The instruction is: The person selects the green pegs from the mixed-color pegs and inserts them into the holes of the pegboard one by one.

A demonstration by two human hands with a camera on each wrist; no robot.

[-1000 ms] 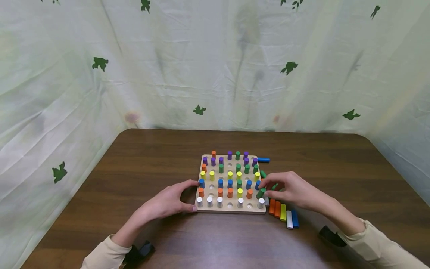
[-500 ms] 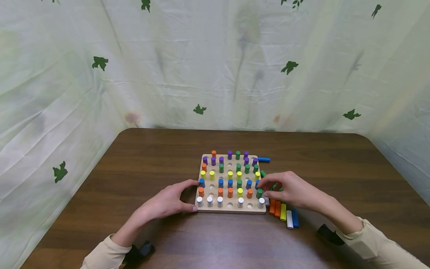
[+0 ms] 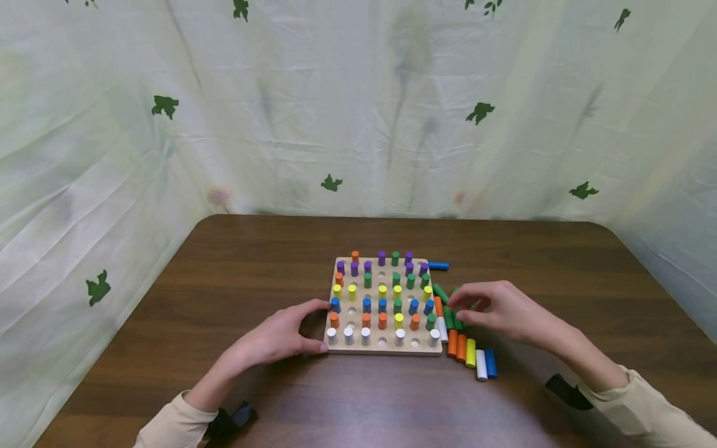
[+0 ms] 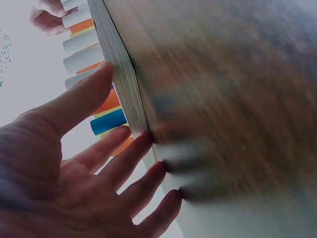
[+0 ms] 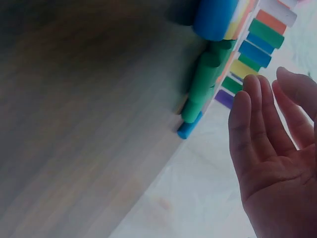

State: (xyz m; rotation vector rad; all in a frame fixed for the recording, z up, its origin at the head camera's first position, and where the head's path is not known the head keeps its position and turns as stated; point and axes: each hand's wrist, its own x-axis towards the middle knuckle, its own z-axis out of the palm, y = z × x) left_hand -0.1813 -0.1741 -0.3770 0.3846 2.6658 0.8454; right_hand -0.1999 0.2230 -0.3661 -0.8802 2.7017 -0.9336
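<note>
A wooden pegboard (image 3: 383,353) lies on the table, with upright pegs in white, orange, yellow, blue, green and purple. My left hand (image 3: 282,334) rests at its left side. Thumb and fairly straight fingers touch the board's edge (image 4: 119,59) in the left wrist view. A green peg (image 3: 431,321) stands at the right end of the second row from the front. To its right, my right hand (image 3: 498,311) is held over loose green pegs (image 3: 449,317), partly covering them. Nothing is between its loosely bent fingers; in the right wrist view this hand (image 5: 277,163) looks apart from every peg.
Loose orange (image 3: 452,343), yellow (image 3: 470,353), white (image 3: 482,366) and blue pegs (image 3: 490,363) lie right of the board. Another blue peg (image 3: 439,266) lies by its far right corner. A pale curtain (image 3: 358,112) hangs behind the brown table (image 3: 269,249).
My right hand has let go of the green peg, which now stands in the board. That hand has shifted right, uncovering loose pegs beside the board. The left hand stays in place.
</note>
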